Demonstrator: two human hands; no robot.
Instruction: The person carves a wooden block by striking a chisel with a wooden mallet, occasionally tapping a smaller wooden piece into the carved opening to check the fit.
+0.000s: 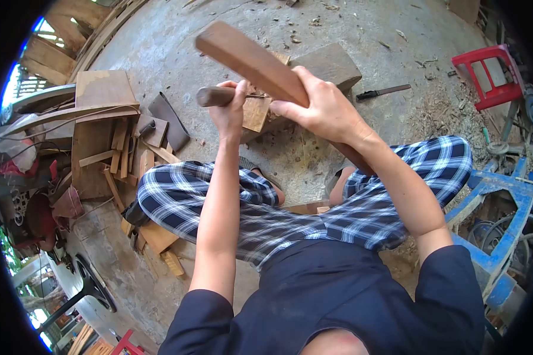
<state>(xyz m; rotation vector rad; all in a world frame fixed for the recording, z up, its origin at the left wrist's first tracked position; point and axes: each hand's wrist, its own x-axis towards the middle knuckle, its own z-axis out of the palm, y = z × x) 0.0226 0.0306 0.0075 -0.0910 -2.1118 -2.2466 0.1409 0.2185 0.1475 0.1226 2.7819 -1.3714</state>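
Note:
My left hand (pixel 228 115) is closed around a tool with a round wooden handle (pixel 210 96), likely a chisel. A thin dark shank shows past the fingers, but its tip is hidden. My right hand (pixel 333 112) grips a long, thick wooden bar (pixel 251 62), which slants up to the left above the work and passes back under my forearm. Below both hands, a small light-brown piece of wood (pixel 256 115) lies against a big greyish wooden block (pixel 331 66) on the floor. The bar partly covers both.
A black-handled blade (pixel 385 92) lies on the concrete floor to the right. Wood shavings (pixel 441 118), a red plastic stool (pixel 485 77) and a blue metal frame (pixel 485 207) are further right. At left are wood offcuts (pixel 121 145), a dark flat piece (pixel 170 121) and a wooden box (pixel 103 89).

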